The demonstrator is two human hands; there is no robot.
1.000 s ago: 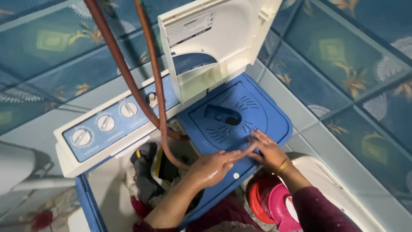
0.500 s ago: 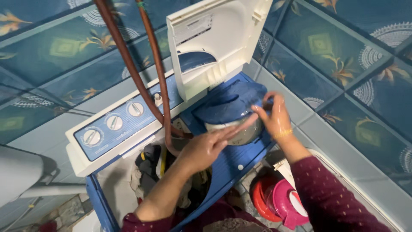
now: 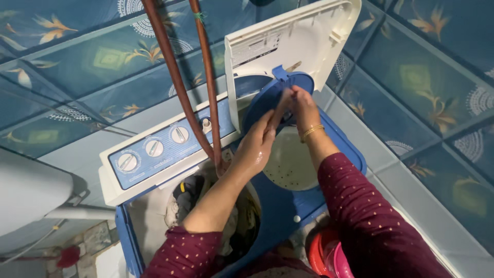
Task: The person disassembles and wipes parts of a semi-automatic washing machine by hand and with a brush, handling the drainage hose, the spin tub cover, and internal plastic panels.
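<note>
a: head view, twin-tub washing machine [image 3: 278, 216], blue top, white body. white outer lid [image 3: 293, 46] tipped up at the back.
b: hands?
a: both up on the round blue inner spinner lid [image 3: 267, 100]. lid raised on edge, leaning back toward the white lid, above the open white perforated spin drum [image 3: 290, 164].
b: grip state?
a: left hand [image 3: 260, 146] flat-ish against the lid's front edge, fingers stretched up along it, touching, not clenched. right hand [image 3: 303, 105] closed on the lid near its top, gold bangle [image 3: 311, 132] on wrist. exact finger wrap hard to tell, blurred.
b: rest?
a: two brown hoses [image 3: 177, 87] hanging down into the wash tub [image 3: 236, 226] on the left, dark and pale laundry [image 3: 193, 198] inside. control panel [image 3: 164, 149] with three white dials just behind. red and pink plastic tubs [image 3: 327, 255] low, beside the machine. blue patterned wall tiles [image 3: 411, 77] all round.
</note>
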